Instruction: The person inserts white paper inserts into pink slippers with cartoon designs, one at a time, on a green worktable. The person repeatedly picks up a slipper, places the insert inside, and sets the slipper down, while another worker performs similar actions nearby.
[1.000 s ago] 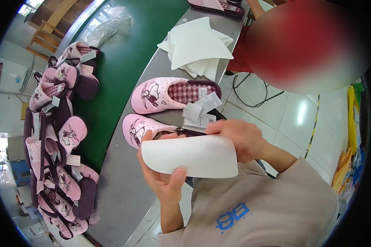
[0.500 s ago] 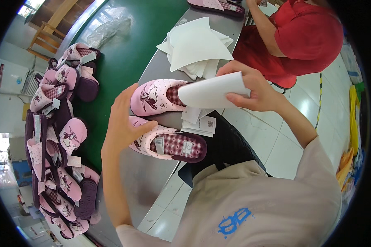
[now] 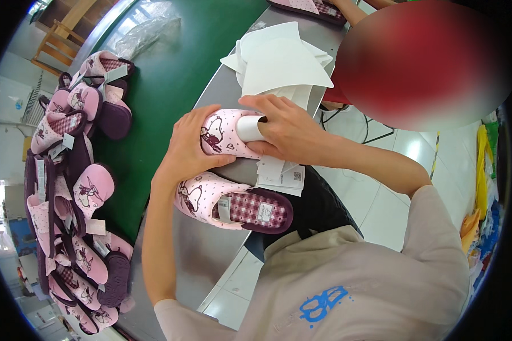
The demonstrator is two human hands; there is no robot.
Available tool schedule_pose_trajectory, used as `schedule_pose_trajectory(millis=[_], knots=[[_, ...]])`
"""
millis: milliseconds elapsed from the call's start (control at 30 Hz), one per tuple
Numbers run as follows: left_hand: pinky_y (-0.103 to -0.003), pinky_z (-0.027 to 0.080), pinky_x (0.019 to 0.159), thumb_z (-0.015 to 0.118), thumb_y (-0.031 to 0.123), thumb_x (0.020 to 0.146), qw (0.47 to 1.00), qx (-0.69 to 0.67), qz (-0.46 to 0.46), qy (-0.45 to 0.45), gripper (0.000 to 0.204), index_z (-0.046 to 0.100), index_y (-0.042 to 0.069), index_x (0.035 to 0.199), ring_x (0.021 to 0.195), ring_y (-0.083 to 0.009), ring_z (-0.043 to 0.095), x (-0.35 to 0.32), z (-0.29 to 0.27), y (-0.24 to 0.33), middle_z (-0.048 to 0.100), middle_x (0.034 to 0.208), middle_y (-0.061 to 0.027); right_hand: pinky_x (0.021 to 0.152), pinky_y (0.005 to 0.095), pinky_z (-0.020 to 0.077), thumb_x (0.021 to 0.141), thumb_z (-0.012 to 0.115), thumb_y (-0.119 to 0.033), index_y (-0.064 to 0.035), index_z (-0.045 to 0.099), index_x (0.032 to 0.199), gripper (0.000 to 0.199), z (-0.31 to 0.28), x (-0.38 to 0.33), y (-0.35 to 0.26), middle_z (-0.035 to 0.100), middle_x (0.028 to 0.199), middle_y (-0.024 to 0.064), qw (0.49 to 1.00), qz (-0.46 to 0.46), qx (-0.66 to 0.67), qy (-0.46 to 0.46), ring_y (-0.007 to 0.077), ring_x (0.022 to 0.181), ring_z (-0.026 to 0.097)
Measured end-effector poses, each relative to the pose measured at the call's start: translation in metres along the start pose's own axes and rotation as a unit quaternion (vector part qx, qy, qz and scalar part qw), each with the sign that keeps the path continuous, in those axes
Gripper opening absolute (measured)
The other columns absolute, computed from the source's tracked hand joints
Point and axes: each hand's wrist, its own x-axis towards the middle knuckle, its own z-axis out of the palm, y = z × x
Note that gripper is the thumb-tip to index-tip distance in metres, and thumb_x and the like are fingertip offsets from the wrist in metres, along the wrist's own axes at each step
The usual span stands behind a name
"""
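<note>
A pink dotted slipper (image 3: 215, 136) lies on the metal table edge, and my left hand (image 3: 188, 148) grips its toe, fingers on the far side and thumb on the near side. My right hand (image 3: 290, 128) is closed on a curled white sheet (image 3: 248, 129), whose rounded end sits in the slipper's opening. The slipper's heel is hidden behind that hand. Nearer me rests its matching slipper (image 3: 190, 200), with a checked insole and a dark purple sole. White paper tags (image 3: 281, 176) hang between the two.
Several flat white sheets (image 3: 284, 59) are stacked beyond my right hand. At the left, a long heap of pink slippers (image 3: 91, 193) lines the green tabletop (image 3: 159, 91). A clear plastic bag (image 3: 148, 34) lies farther back. A person in red (image 3: 415, 65) sits at the right.
My right hand has moved left and brought the white sheet, now curled tighter, into the far slipper's opening. My left hand has closed round that slipper's toe.
</note>
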Motion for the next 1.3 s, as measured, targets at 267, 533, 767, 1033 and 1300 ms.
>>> schedule_pose_trajectory(millis=[267,533,767,1033,1300], knots=[[-0.046,0.042,0.118,0.094,0.032,0.063,0.993,-0.119,-0.016,-0.006,0.094,0.058,0.012,0.147,0.138,-0.0349,0.053,0.000,-0.002,-0.011,0.060,0.145,-0.0111,0.100,0.0476,0.0526,0.081,0.085,-0.024,0.0044,0.072,0.080,0.031,0.004,0.013,-0.007,0.050,0.149,0.0175,0.999,0.007,-0.034,-0.037,0.0349,0.126,0.058],[-0.046,0.041,0.118,0.094,0.038,0.064,0.986,-0.164,-0.011,-0.002,0.093,0.060,0.009,0.145,0.135,-0.0333,0.056,0.001,-0.001,-0.014,0.062,0.142,-0.0121,0.103,0.0485,0.0508,0.083,0.081,-0.017,0.0052,0.072,0.079,0.024,0.009,0.020,-0.002,0.049,0.149,0.0186,0.999,-0.018,0.012,-0.034,0.0357,0.127,0.058],[-0.040,0.042,0.116,0.093,0.035,0.062,0.995,-0.103,0.016,0.011,0.092,0.058,0.006,0.143,0.130,-0.0293,0.059,0.002,0.000,-0.015,0.062,0.136,-0.0095,0.107,0.0483,0.0450,0.086,0.079,-0.016,0.0027,0.076,0.088,0.019,0.012,0.027,-0.001,0.051,0.151,0.0178,0.995,-0.044,0.028,-0.081,0.0327,0.130,0.056],[-0.044,0.039,0.115,0.098,0.036,0.060,0.998,-0.036,0.037,0.023,0.084,0.064,0.011,0.134,0.128,-0.0321,0.055,0.002,0.001,-0.014,0.065,0.132,-0.0086,0.105,0.0464,0.0534,0.087,0.076,-0.008,0.0029,0.077,0.111,0.026,0.014,0.010,-0.010,0.052,0.156,0.0172,0.993,0.016,0.105,-0.057,0.0372,0.131,0.059],[-0.044,0.037,0.119,0.100,0.036,0.060,0.999,-0.011,0.049,0.004,0.090,0.062,0.012,0.138,0.133,-0.0329,0.051,0.003,0.005,-0.020,0.060,0.140,-0.0096,0.106,0.0459,0.0522,0.092,0.075,-0.011,0.0071,0.074,0.112,0.028,-0.032,-0.031,-0.011,0.052,0.154,0.0223,0.983,0.081,0.153,-0.064,0.0405,0.130,0.060]])
